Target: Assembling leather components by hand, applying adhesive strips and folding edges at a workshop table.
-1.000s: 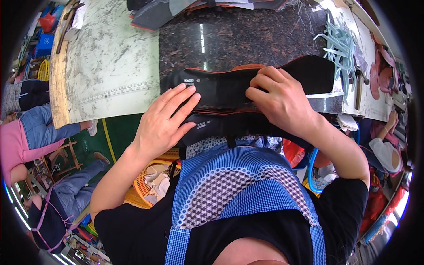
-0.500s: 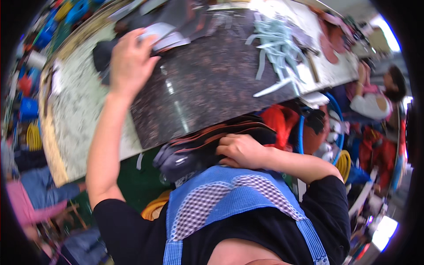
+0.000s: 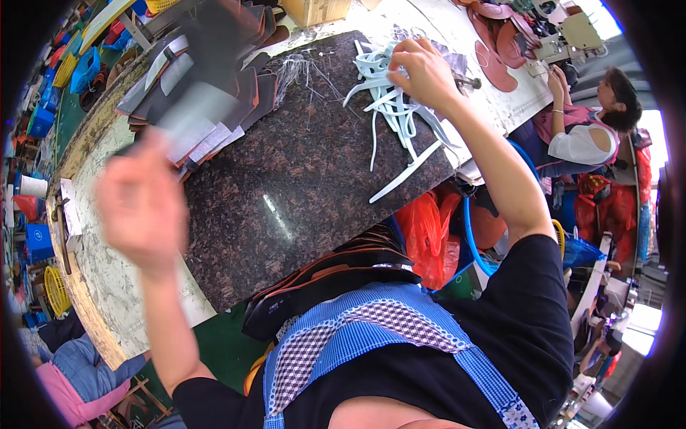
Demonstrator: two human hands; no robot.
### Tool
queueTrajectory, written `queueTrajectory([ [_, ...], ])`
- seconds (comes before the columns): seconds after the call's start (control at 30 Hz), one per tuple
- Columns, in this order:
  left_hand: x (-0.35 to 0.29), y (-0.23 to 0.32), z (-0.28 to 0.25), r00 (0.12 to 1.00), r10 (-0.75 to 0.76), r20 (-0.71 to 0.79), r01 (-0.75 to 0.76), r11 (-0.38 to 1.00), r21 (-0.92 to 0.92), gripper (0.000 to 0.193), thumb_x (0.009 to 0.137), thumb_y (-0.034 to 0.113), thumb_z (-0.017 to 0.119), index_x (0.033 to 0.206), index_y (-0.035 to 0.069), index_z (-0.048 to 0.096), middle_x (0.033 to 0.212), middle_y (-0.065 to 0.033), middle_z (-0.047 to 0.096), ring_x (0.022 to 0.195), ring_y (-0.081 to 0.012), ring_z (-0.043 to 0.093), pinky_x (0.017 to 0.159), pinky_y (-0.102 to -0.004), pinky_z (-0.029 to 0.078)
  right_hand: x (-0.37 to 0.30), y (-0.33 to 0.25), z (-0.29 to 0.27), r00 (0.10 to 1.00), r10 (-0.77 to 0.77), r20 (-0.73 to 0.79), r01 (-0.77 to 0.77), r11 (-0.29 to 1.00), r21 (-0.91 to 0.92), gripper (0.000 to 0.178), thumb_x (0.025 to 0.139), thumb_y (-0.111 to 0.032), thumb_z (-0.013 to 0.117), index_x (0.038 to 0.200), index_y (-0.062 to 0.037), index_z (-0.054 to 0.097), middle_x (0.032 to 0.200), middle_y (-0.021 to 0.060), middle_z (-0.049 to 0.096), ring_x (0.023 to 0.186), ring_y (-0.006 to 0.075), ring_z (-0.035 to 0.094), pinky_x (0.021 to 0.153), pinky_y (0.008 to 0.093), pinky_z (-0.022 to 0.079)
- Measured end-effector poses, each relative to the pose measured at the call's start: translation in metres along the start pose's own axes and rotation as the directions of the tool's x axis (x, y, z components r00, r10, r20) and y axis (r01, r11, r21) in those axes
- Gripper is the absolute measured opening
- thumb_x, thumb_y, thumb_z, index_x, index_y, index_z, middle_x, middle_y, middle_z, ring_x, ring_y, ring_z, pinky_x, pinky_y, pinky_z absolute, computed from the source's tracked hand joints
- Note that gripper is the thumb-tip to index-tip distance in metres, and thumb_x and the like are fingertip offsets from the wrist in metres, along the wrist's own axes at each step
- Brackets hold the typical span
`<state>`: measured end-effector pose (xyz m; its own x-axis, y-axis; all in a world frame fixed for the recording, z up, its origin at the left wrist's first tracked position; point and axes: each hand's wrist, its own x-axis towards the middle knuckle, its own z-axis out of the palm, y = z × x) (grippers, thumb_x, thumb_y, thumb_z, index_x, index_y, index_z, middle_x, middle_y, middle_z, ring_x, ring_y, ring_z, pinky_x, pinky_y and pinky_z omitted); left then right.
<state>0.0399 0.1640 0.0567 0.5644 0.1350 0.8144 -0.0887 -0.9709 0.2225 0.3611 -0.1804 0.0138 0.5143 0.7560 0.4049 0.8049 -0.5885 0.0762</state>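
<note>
My left hand (image 3: pixel 139 204), smeared by motion, is over the left edge of the dark speckled stone slab (image 3: pixel 286 171). It seems to grip the near end of a blurred flat piece, dark with a pale grey part (image 3: pixel 204 107), that stretches toward the pile of dark flat pieces (image 3: pixel 250 96). On the far right of the slab, my right hand (image 3: pixel 425 71) has its fingers curled into a tangle of pale blue strips (image 3: pixel 400 118). Black flat pieces with brown edges (image 3: pixel 321 275) are stacked between my apron and the slab's near edge.
A wooden block (image 3: pixel 318 11) stands at the far side of the table. Reddish-brown pieces (image 3: pixel 493 57) lie at the far right. A red plastic bag (image 3: pixel 429 239) hangs below the table edge, near a blue hoop (image 3: pixel 471 236). A co-worker (image 3: pixel 582 132) sits at the right.
My right hand has left the stack at my lap and reached up to the pale blue strips. My left hand has come nearer from the far pile, with a flat piece. The view has shifted.
</note>
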Motion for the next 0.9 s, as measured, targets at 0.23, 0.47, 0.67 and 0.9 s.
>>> queueTrajectory([
  [0.23, -0.087, 0.107, 0.0, 0.763, 0.091, 0.64, 0.022, 0.986, -0.166, 0.02, 0.08, 0.006, 0.078, 0.1, 0.006, 0.078, 0.082, -0.0062, 0.068, 0.083, -0.0263, 0.071, 0.074, -0.0396, 0.057, 0.028, -0.012, -0.051, 0.899, 0.14, 0.415, -0.381, -0.22, 0.898, 0.029, 0.107, -0.025, 0.069, 0.121, 0.0002, 0.073, 0.098, 0.0044, 0.075, 0.085, 0.0083, 0.07, 0.077, 0.0188, 0.054],
  [0.47, -0.102, 0.114, -0.008, 0.748, 0.027, 0.663, 0.083, 0.988, -0.134, 0.035, 0.079, 0.011, 0.08, 0.113, 0.005, 0.074, 0.11, -0.0096, 0.068, 0.101, -0.0287, 0.069, 0.083, -0.0396, 0.057, 0.024, -0.081, -0.117, 0.859, 0.275, 0.433, -0.39, -0.198, 0.899, 0.03, 0.11, -0.014, 0.061, 0.135, 0.0021, 0.061, 0.101, -0.0019, 0.06, 0.069, 0.002, 0.043, 0.054, 0.0154, 0.031],
  [0.67, -0.119, 0.063, -0.077, 0.795, 0.083, 0.601, -0.127, 0.991, 0.031, 0.04, 0.077, 0.015, 0.08, 0.116, 0.003, 0.077, 0.124, -0.013, 0.073, 0.119, -0.0306, 0.07, 0.105, -0.0483, 0.054, -0.027, -0.124, -0.136, 0.685, -0.145, 0.714, -0.721, 0.004, 0.693, 0.032, 0.1, -0.016, 0.071, 0.127, 0.0007, 0.066, 0.085, 0.0096, 0.076, 0.041, 0.0031, 0.045, 0.038, 0.0175, 0.027],
  [0.9, -0.161, 0.104, -0.095, 0.66, -0.17, 0.731, 0.179, 0.982, 0.067, 0.079, 0.073, 0.039, 0.089, 0.137, -0.002, 0.067, 0.139, -0.018, 0.062, 0.129, -0.0327, 0.061, 0.112, -0.0483, 0.051, -0.003, -0.26, -0.105, 0.544, -0.371, 0.753, -0.667, 0.353, 0.656, 0.016, 0.101, -0.014, 0.073, 0.104, 0.0015, 0.074, 0.078, 0.0076, 0.075, 0.052, 0.0054, 0.058, 0.047, 0.021, 0.041],
])
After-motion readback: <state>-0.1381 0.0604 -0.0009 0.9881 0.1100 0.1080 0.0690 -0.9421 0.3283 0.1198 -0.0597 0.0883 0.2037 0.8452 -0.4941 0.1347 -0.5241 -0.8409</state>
